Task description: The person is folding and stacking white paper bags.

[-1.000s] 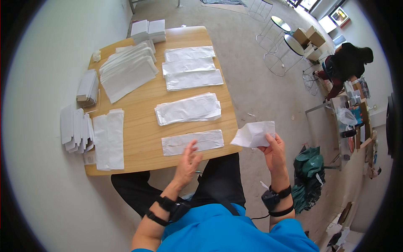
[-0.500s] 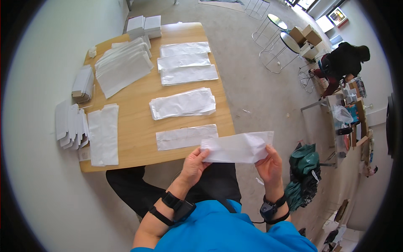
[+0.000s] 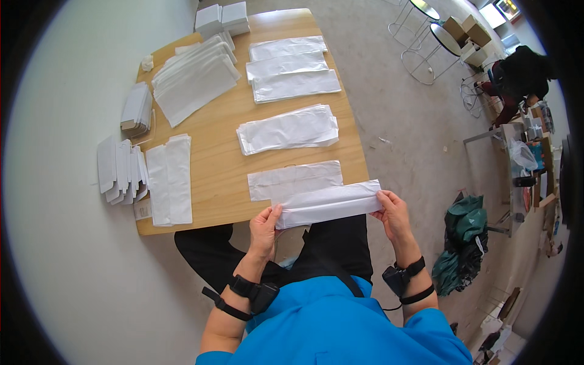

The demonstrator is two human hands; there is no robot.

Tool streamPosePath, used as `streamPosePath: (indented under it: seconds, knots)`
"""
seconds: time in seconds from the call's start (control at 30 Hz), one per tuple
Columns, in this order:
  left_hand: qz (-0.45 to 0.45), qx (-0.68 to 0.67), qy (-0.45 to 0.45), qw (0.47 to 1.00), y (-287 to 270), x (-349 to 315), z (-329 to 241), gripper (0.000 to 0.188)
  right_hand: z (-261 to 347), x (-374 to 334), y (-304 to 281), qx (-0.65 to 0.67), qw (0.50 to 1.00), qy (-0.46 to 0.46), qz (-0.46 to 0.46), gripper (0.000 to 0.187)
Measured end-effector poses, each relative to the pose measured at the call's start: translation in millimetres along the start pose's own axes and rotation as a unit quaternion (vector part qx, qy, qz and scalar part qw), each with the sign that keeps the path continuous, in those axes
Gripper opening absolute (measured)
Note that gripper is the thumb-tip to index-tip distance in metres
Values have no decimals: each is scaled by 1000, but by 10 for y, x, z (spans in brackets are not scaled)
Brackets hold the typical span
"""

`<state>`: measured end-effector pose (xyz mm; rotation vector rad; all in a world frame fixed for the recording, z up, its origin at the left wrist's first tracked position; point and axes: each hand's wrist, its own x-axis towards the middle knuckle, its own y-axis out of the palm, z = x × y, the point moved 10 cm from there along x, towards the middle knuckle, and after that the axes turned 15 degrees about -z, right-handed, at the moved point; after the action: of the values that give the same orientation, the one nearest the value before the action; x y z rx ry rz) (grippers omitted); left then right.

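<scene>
Between my hands, a long folded white sheet (image 3: 328, 204) of thin, paper-like material is held out lengthwise with a crease along it. My left hand (image 3: 264, 231) pinches its left end, thumb on top. The right end is gripped by my right hand (image 3: 394, 215) between thumb and fingers. Just behind it, a flat white strip (image 3: 295, 177) lies near the table's front edge, partly covered by the held sheet. Farther back sits a small pile of folded white sheets (image 3: 288, 129), and beyond that lie several more overlapping folded sheets (image 3: 296, 86).
The wooden table (image 3: 213, 176) also bears a fanned stack of white sheets (image 3: 198, 85), a folded white stack (image 3: 170, 182), white boxes (image 3: 222, 19) and flat cartons (image 3: 125, 170) along the wall. Right are green and black bags (image 3: 465, 243), stools (image 3: 445, 39) and a bending person (image 3: 520, 76).
The sheet has gone from puffed and loose to straight and narrow, stretched between my hands. It sits lower in front of the table strip. The whole view has shifted slightly.
</scene>
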<state>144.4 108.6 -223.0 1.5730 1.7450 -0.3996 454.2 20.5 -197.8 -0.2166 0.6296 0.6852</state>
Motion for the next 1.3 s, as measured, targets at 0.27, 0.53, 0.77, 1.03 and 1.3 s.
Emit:
streamPosePath:
  seconds: [0.27, 0.53, 0.77, 1.03, 1.3]
  knots:
    - [-41, 97, 106, 989, -119, 187, -125, 22, -79, 274, -14, -104, 991, -79, -33, 21]
    - [-136, 253, 232, 929, -100, 467, -377, 25, 134, 547, 214, -174, 959, -214, -67, 18]
    - [-168, 294, 279, 899, 38, 626, -490, 27, 190, 717, 276, -204, 934, -274, -100, 16]
    - [-178, 361, 302, 864, 57, 589, -597, 25, 229, 723, 325, -270, 909, -289, -129, 17]
    - [6, 662, 505, 554, 214, 191, -404, 83, 340, 3, 967, -446, 688, -571, -44, 53]
